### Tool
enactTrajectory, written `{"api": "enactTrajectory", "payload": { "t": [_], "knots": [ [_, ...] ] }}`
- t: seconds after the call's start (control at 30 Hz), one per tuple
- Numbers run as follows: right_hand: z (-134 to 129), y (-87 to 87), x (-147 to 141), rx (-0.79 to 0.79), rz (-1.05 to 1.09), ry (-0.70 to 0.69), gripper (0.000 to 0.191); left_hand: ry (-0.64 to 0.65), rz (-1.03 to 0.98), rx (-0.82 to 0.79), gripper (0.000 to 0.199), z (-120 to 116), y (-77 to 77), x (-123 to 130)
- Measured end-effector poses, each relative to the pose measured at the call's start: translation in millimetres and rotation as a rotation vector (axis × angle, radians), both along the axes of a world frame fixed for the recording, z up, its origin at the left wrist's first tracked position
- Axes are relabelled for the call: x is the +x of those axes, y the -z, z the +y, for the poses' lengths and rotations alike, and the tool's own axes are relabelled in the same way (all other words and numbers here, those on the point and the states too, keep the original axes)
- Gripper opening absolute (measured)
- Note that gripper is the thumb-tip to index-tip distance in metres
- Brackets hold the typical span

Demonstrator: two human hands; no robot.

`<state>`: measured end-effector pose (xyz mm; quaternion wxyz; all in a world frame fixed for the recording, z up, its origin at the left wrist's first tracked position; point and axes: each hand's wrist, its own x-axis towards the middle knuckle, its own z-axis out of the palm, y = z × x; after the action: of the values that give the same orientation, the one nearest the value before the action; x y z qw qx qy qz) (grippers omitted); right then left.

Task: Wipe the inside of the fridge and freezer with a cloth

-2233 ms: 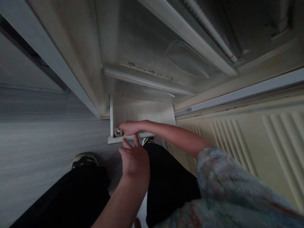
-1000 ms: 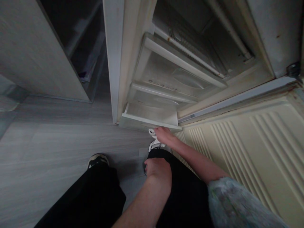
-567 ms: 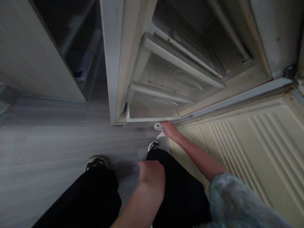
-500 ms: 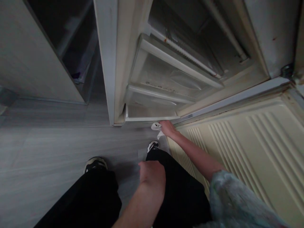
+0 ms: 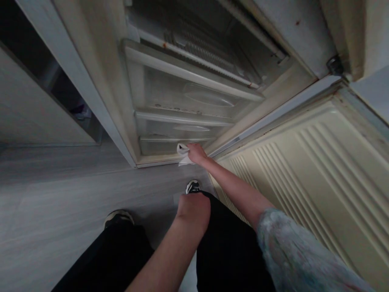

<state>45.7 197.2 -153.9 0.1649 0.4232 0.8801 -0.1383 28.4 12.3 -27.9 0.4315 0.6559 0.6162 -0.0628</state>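
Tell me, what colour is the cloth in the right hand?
White. The cloth, gripped by the right hand, shows best in the head view.

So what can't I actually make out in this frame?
- Left hand, head view: fingers curl out of sight against the dark trouser leg, so its grip can't be judged.
- White cloth: the right hand covers part of it.
- Bottom drawer: its inside is not visible.
- Dark cabinet opening: contents too dim and small to identify.

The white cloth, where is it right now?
The cloth is bunched in the right hand, low at the centre, against the bottom drawer of the open fridge.
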Motion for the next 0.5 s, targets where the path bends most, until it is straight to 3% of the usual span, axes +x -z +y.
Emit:
{"api": "enactTrajectory", "payload": {
  "t": [0.13,0.2,0.27,0.4,0.47,0.5],
  "knots": [
    [-40,-45.9,37,-0.093,0.251,-0.039,0.021,0.040,0.037,0.241,0.037,10,-7.0,7],
    [-61,-72.5,72,-0.118,0.324,0.039,0.015,0.117,0.007,0.353,0.038,10,-13.1,19],
    [-88,-93.5,114,-0.087,0.419,0.214,0.015,0.221,-0.056,0.442,0.037,2,-20.5,39],
    [-155,-105.6,184,0.050,0.686,0.666,0.017,0.357,-0.098,0.529,0.030,-45,-29.3,84],
    [-182,-102.0,200,0.070,0.773,0.784,0.015,0.293,-0.080,0.571,0.036,-84,-29.6,94],
    [-191,-100.3,202,0.078,0.802,0.795,0.015,0.134,-0.148,0.594,0.037,-105,-30.7,93]
  ]
}}
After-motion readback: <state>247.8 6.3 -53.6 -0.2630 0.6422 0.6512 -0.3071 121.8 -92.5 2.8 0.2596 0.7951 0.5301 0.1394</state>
